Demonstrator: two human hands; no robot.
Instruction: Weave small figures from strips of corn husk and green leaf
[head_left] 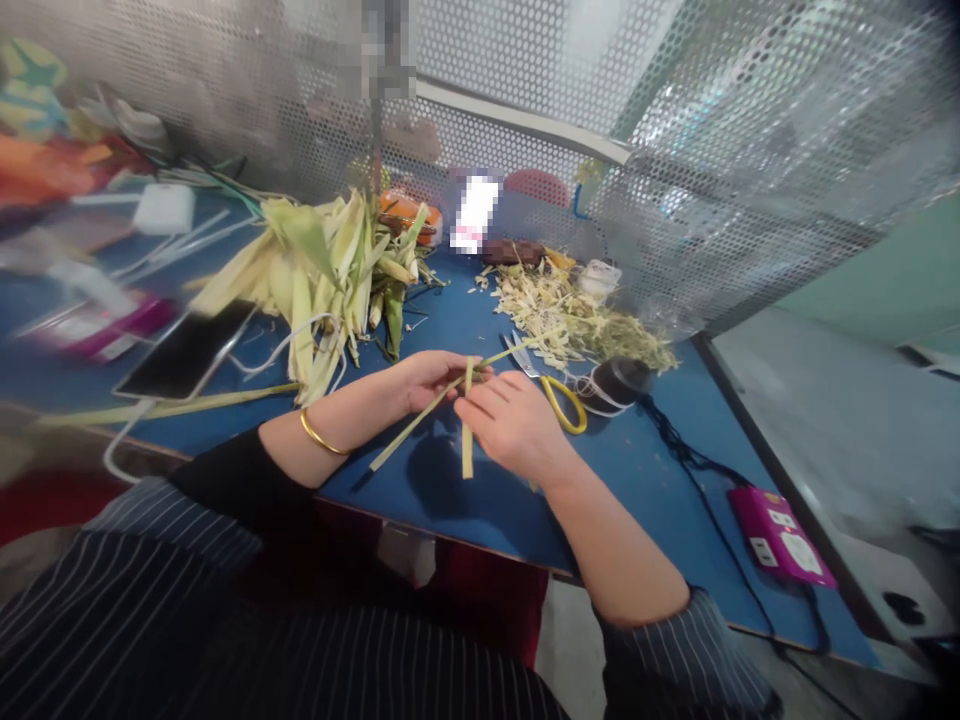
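Note:
Crossed strips of pale corn husk (pixel 467 455) are between my hands above the front of the table. My left hand (pixel 429 380) pinches them from the left, a gold bangle on its wrist. From the right, my right hand (pixel 510 420) closes its fingers on the same strips near the crossing. One strip runs down left, one hangs straight down, and one end points up right. Exactly how the strips cross is hidden by the fingers. Just beyond my right hand lie scissors (pixel 562 404) with yellow handles, blades pointing away.
On the blue table (pixel 637 500), a pile of corn husks (pixel 330 260) lies back left and husk scraps (pixel 547 310) back right. A phone (pixel 187 350) with a white cable lies left, a dark spool (pixel 621 382) right, and a magenta packet (pixel 781 535) far right. Perforated metal panels (pixel 525 60) stand behind.

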